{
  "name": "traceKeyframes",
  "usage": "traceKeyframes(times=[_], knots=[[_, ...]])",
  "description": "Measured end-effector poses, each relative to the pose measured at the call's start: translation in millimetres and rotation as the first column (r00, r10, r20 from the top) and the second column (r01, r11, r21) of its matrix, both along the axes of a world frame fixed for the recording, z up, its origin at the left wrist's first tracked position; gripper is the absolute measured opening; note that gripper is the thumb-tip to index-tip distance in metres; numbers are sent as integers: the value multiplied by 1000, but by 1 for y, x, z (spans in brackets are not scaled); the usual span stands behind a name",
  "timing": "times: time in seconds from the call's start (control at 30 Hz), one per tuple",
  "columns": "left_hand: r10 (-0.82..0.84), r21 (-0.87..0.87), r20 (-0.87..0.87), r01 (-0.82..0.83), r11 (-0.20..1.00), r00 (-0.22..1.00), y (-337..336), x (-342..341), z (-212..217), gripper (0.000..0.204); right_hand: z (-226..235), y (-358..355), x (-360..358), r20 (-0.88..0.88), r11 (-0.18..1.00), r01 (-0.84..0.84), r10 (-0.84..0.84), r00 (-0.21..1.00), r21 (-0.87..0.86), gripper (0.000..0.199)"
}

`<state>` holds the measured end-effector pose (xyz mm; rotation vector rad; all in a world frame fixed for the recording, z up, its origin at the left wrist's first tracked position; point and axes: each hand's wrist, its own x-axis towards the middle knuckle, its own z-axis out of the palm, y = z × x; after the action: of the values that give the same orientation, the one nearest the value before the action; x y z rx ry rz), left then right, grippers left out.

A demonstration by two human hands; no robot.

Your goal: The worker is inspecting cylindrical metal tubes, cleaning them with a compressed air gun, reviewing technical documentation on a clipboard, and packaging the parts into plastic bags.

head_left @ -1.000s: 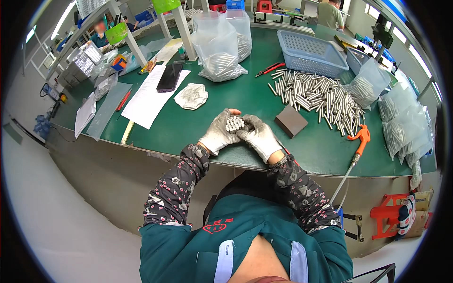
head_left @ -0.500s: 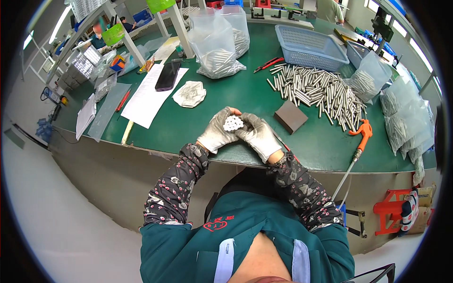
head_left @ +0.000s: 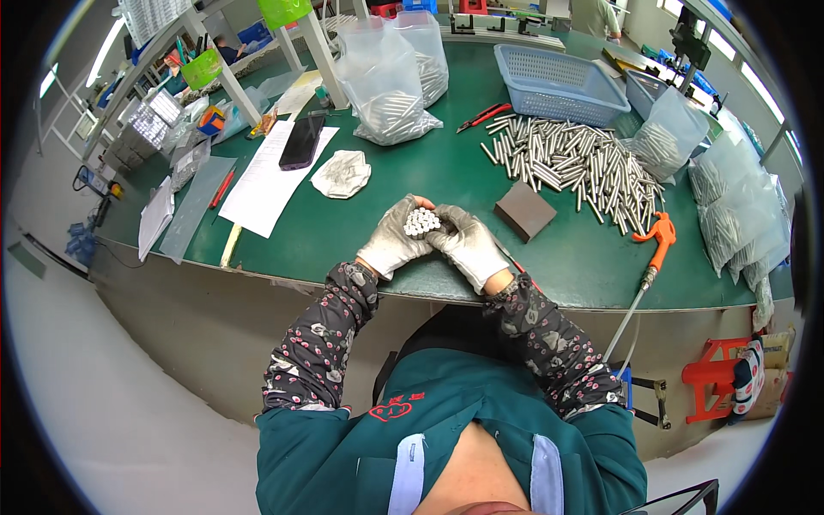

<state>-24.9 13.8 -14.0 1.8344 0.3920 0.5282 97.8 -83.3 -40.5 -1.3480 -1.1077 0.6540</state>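
Between my two gloved hands, near the front edge of the green table, is a bundle of metal pins [head_left: 421, 224], packed side by side with their bright round ends facing up. My left hand [head_left: 394, 238] wraps the bundle from the left, its fingers closed. From the other side my right hand [head_left: 467, 245] closes round it too, fingers pressed against the pins. Both gloves are whitish and smudged grey. A dark brown square block [head_left: 525, 211] lies to the right of my right hand. Beyond it spreads a loose heap of metal pins [head_left: 584, 163].
Behind the heap stands a blue plastic basket [head_left: 562, 96], with red-handled pliers [head_left: 485, 117] beside it. Bags of pins [head_left: 390, 107] stand at the back, others at the right. An orange air gun [head_left: 659, 240] lies at right. A crumpled cloth [head_left: 342, 174], phone [head_left: 302, 142] and papers [head_left: 266, 184] lie left.
The hands stay round the pin bundle in nearly the same place. The whole view has shifted slightly; nothing has been let go or taken hold of.
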Motion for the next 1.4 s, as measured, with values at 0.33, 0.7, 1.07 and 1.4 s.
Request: traceKeyframes(times=[0.33,0.7,1.07,1.4], knots=[[28,-42,-12,-29,999,1000,0,2,1,55,21,-6,-3,-121,988,8,-27,992,-156,33],[67,-34,-52,-69,997,996,-3,4,5,51,28,-7,-5,-108,973,81,-106,988,-216,23],[97,-64,-35,-99,993,995,-4,3,3,39,18,-5,-4,110,970,190,-174,978,-149,20],[111,-128,-28,-114,985,993,-7,2,4,37,76,-30,27,-53,973,231,-231,972,-5,17]])
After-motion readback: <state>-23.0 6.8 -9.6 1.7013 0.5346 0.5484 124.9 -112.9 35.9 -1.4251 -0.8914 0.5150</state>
